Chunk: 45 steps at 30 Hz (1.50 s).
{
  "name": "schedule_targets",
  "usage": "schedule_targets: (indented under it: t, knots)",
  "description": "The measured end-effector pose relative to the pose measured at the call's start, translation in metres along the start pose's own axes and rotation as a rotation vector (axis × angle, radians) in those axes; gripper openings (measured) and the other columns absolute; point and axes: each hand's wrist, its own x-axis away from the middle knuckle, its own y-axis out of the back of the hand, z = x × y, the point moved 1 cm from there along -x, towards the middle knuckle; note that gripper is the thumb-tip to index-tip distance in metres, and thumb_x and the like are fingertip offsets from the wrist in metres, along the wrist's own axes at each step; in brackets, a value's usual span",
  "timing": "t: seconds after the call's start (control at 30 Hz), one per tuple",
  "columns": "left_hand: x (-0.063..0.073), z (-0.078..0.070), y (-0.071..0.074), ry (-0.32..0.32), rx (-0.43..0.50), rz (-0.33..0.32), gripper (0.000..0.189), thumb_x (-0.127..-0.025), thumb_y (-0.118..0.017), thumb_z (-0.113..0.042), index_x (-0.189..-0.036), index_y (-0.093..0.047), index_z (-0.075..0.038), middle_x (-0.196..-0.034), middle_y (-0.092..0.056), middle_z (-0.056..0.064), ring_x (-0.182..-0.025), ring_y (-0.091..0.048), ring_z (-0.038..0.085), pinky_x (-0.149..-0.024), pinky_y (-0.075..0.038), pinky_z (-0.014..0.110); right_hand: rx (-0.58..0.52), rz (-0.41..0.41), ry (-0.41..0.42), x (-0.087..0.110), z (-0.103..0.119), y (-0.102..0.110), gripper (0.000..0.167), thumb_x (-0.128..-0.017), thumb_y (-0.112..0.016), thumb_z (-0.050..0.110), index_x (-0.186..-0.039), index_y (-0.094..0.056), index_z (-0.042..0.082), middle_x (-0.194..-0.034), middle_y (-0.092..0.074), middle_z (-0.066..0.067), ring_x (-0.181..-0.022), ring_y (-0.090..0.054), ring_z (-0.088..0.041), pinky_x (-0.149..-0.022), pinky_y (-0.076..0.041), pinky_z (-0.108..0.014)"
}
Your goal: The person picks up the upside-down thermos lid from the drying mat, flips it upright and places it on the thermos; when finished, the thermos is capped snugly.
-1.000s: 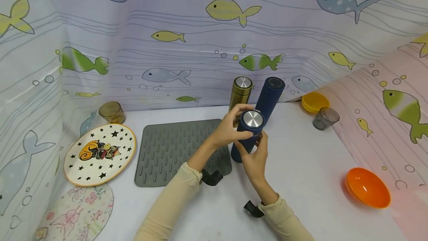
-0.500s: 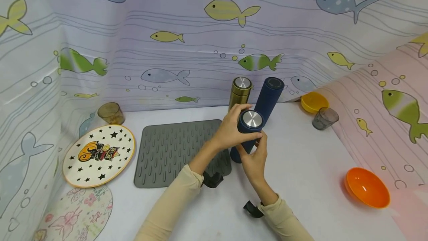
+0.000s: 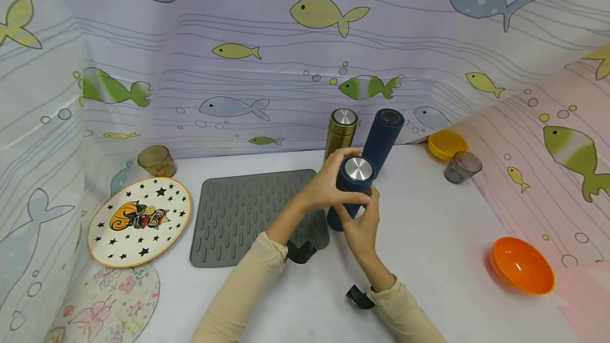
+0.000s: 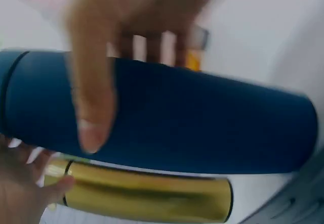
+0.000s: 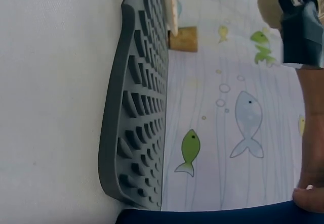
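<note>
Both hands grip a dark blue thermos point(image 3: 335, 220) with a shiny silver lid top point(image 3: 358, 169), in the head view's middle. The left hand point(image 3: 329, 184) curls round its upper part, thumb across the front just below the lid top. Lower down, the right hand point(image 3: 363, 231) holds the body between thumb and fingers. In the left wrist view the blue thermos point(image 4: 202, 123) spans the picture, its base at the table. Just behind stand a gold thermos point(image 3: 340, 134) and a second dark blue thermos point(image 3: 383, 139), partly hidden by the held one and the left hand.
Left of the thermoses lies a grey ridged mat point(image 3: 252, 221). A star-patterned plate point(image 3: 102, 242), a floral round mat point(image 3: 116, 306) and a brownish glass point(image 3: 157, 161) are farther left. An orange bowl point(image 3: 522, 266), a grey glass point(image 3: 462, 167) and a yellow bowl point(image 3: 447, 144) stand right.
The left thumb has slid rightward round the front of the thermos and a little lower. The right hand stays in its place on the body. Everything else drifts slightly with the head camera.
</note>
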Motion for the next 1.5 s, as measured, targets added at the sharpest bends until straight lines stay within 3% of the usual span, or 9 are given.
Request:
schedule_targets:
  t: [0.2,0.37,0.53,0.67,0.83,1.03,1.17,1.37,1.5]
  knots:
    - [-0.002,-0.003,0.003,0.058,-0.012,0.033,0.086,-0.077,-0.079,-0.012,-0.15,-0.034,-0.011,-0.154,-0.038,0.012,-0.142,-0.038,0.026,-0.112,-0.037,0.054,-0.004,0.009,-0.013,0.001,0.0,-0.001,0.068,-0.077,-0.077,-0.011,-0.135,-0.042,-0.011,-0.129,-0.052,-0.029,-0.118,-0.05,-0.037,-0.097,-0.04,-0.048]
    - [0.0,-0.003,0.002,0.029,-0.114,-0.074,0.093,-0.073,-0.087,-0.021,-0.15,-0.035,-0.013,-0.15,-0.04,0.011,-0.141,-0.036,0.023,-0.115,-0.034,0.05,-0.009,0.007,-0.02,0.0,0.0,0.0,0.066,-0.078,-0.075,-0.012,-0.135,-0.042,-0.012,-0.131,-0.051,-0.03,-0.12,-0.049,-0.04,-0.097,-0.041,-0.057]
    - [0.0,-0.001,0.001,-0.033,0.104,-0.047,0.079,-0.079,-0.071,-0.01,-0.148,-0.033,-0.002,-0.15,-0.043,0.019,-0.137,-0.044,0.028,-0.115,-0.036,0.043,-0.006,0.002,-0.022,-0.001,0.0,0.001,0.068,-0.078,-0.076,-0.01,-0.136,-0.041,-0.012,-0.13,-0.051,-0.03,-0.119,-0.049,-0.04,-0.095,-0.041,-0.057]
    - [-0.002,-0.001,0.0,0.035,0.009,-0.029,0.081,-0.079,-0.078,-0.016,-0.147,-0.034,-0.006,-0.146,-0.047,0.015,-0.129,-0.051,0.021,-0.106,-0.045,0.034,-0.002,0.0,0.0,-0.001,-0.001,0.0,0.067,-0.078,-0.075,-0.012,-0.136,-0.041,-0.012,-0.132,-0.05,-0.031,-0.12,-0.049,-0.039,-0.094,-0.041,-0.056]
    - [-0.003,0.001,-0.001,0.058,0.132,-0.021,0.08,-0.076,-0.078,0.0,-0.144,-0.036,-0.006,-0.147,-0.047,0.014,-0.128,-0.052,0.026,-0.105,-0.047,0.038,-0.011,0.011,0.007,0.0,-0.002,-0.001,0.068,-0.08,-0.076,-0.01,-0.137,-0.04,-0.012,-0.132,-0.049,-0.031,-0.12,-0.048,-0.037,-0.096,-0.04,-0.056]
    - [0.0,0.003,-0.003,0.072,-0.033,-0.123,0.08,-0.073,-0.087,-0.019,-0.138,-0.043,-0.006,-0.134,-0.053,0.009,-0.12,-0.055,0.019,-0.105,-0.045,0.034,-0.008,0.004,0.007,0.0,-0.002,-0.001,0.066,-0.08,-0.074,-0.01,-0.137,-0.041,-0.011,-0.133,-0.049,-0.031,-0.122,-0.048,-0.042,-0.095,-0.04,-0.059]
    - [0.0,0.004,-0.002,0.01,0.133,-0.074,0.073,-0.077,-0.076,-0.005,-0.142,-0.041,-0.002,-0.139,-0.053,0.018,-0.126,-0.053,0.028,-0.111,-0.04,0.042,-0.005,0.0,-0.013,0.001,-0.002,0.0,0.068,-0.079,-0.075,-0.011,-0.137,-0.039,-0.011,-0.132,-0.049,-0.031,-0.121,-0.048,-0.042,-0.096,-0.04,-0.058]
    - [-0.002,0.0,-0.004,0.073,0.015,-0.069,0.076,-0.074,-0.086,-0.012,-0.14,-0.047,-0.01,-0.132,-0.059,0.011,-0.114,-0.061,0.02,-0.093,-0.053,0.032,0.029,0.029,0.033,-0.001,-0.001,0.003,0.066,-0.078,-0.076,-0.012,-0.135,-0.043,-0.011,-0.131,-0.053,-0.031,-0.119,-0.052,-0.042,-0.093,-0.045,-0.057]
    - [-0.009,0.006,0.008,0.071,0.161,0.11,0.069,-0.073,-0.083,0.003,-0.134,-0.052,-0.004,-0.127,-0.059,0.013,-0.113,-0.06,0.021,-0.095,-0.053,0.034,0.052,0.122,0.098,-0.006,-0.004,0.013,0.071,-0.073,-0.081,-0.01,-0.134,-0.046,-0.013,-0.127,-0.059,-0.03,-0.115,-0.058,-0.041,-0.092,-0.052,-0.049]
